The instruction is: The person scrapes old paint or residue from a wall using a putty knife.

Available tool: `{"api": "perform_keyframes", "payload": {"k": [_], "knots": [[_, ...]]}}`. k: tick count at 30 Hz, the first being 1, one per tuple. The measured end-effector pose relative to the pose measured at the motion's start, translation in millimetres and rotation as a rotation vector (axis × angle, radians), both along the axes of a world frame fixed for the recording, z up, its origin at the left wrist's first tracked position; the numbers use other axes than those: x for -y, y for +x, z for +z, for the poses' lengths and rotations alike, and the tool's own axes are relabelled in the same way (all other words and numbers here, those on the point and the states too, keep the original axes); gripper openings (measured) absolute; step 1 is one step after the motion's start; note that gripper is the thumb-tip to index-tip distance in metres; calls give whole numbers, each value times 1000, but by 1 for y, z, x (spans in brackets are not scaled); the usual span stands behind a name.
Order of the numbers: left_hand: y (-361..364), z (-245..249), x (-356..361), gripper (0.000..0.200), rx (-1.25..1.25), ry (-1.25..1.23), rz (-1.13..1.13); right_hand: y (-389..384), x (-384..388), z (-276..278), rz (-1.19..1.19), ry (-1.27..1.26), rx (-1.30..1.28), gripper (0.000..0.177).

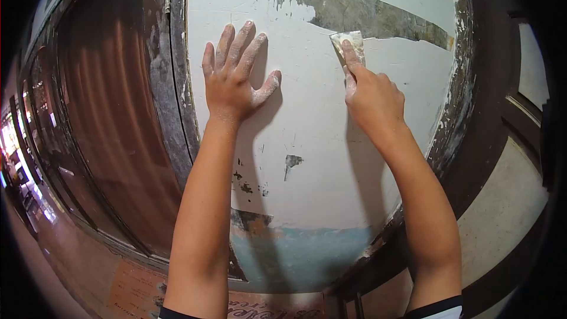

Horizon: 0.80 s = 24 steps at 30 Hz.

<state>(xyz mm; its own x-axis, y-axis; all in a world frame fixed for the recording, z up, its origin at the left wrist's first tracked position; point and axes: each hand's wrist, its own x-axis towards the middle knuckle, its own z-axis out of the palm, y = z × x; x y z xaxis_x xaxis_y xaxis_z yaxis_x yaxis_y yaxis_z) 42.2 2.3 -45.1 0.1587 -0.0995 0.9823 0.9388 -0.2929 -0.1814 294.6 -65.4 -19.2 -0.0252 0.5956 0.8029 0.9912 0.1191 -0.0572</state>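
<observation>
My right hand (375, 94) grips a putty knife (349, 40), its index finger stretched along the blade, which is smeared with white paste. The blade rests against the white wall panel (313, 124), just under a bare grey strip (372, 15) that runs down toward the right. Flat on the panel to the left lies my left hand (236, 77), fingers spread and dusted with white powder; it holds nothing. Below the hands, a small grey patch (292, 162) and dark specks show through the white coat. The knife's handle is hidden in my right palm.
A dark frame post (165, 77) with a hinge borders the panel on the left, beside a brown curtain (106, 100). Another dark, paint-flecked frame edge (455, 94) runs along the right. Light blue paint (307, 254) shows at the bottom, above printed cardboard (136, 289) on the floor.
</observation>
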Motion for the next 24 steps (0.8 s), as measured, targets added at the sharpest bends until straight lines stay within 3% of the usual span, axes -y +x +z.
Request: {"api": "perform_keyframes", "payload": {"k": [24], "knots": [[1,2,3,70,12,-9,11,-13,6,-3,64,27,-59,52]]}}
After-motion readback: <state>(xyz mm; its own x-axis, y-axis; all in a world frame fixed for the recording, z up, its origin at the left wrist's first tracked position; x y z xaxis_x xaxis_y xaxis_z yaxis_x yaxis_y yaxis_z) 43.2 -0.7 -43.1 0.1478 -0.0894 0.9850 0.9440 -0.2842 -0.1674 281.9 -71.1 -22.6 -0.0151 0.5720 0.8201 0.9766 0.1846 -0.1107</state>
